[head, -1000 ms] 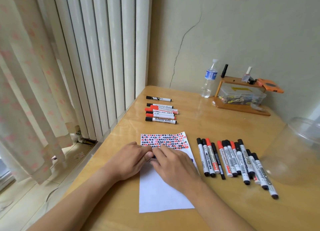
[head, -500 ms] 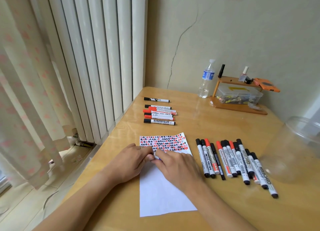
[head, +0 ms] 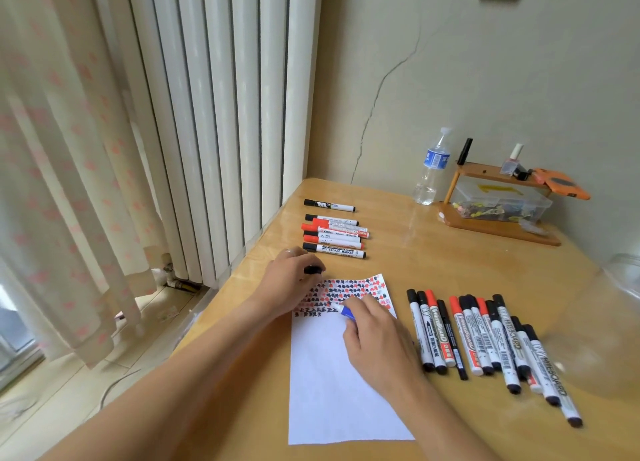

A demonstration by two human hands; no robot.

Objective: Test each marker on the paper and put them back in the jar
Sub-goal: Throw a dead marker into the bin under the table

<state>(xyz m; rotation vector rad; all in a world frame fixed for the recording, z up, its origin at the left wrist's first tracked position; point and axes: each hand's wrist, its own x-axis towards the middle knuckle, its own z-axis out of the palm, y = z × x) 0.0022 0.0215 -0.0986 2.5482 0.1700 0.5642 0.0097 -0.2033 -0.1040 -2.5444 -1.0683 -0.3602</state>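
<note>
A white sheet of paper lies on the wooden table, its top filled with rows of red and black marks. My right hand grips an uncapped marker whose blue-collared tip touches the paper at the end of the lowest row. My left hand holds a black cap at the paper's top-left corner. Several capped black and red markers lie in a row right of the paper. Another group of markers lies farther back. The clear jar lies at the right edge.
A water bottle and a small wooden shelf with a plastic box stand against the back wall. A radiator and a curtain run along the table's left edge.
My hands have pulled apart: the cap has come off the marker. My left hand moved up and left with the cap, and my right hand set the tip on the paper.
</note>
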